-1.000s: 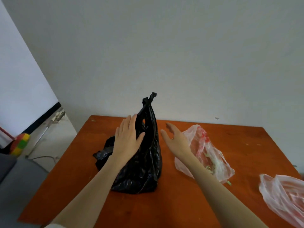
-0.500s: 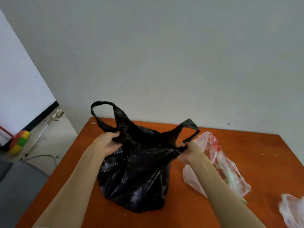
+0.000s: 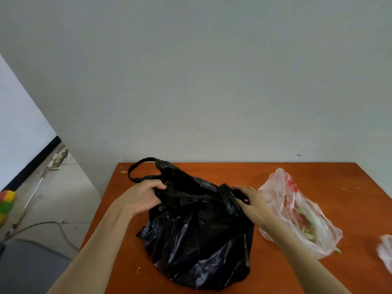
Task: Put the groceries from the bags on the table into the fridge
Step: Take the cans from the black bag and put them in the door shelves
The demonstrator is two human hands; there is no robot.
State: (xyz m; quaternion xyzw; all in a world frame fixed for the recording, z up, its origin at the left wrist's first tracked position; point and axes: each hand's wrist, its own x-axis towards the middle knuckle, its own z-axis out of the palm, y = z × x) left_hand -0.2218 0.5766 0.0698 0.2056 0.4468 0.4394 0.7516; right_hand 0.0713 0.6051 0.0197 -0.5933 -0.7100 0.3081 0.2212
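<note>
Writing: red print on the clear bag (image 3: 297, 211), too blurred to read.
Bags: three on the orange counter (image 3: 331, 179): one black bag (image 3: 197, 236) at centre, one clear bag just right, another clear bag's edge (image 3: 385, 252) far right.
Left hand (image 3: 141, 198): fingers curled, gripping the black bag's left rim.
Right hand (image 3: 253, 203): fingers curled round its bunched right handle.

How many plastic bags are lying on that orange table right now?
3. A black plastic bag sits in the middle, held by both hands. A pinkish see-through bag lies just right of it. A third clear bag is cut off at the right edge; more may lie outside the view.
</note>
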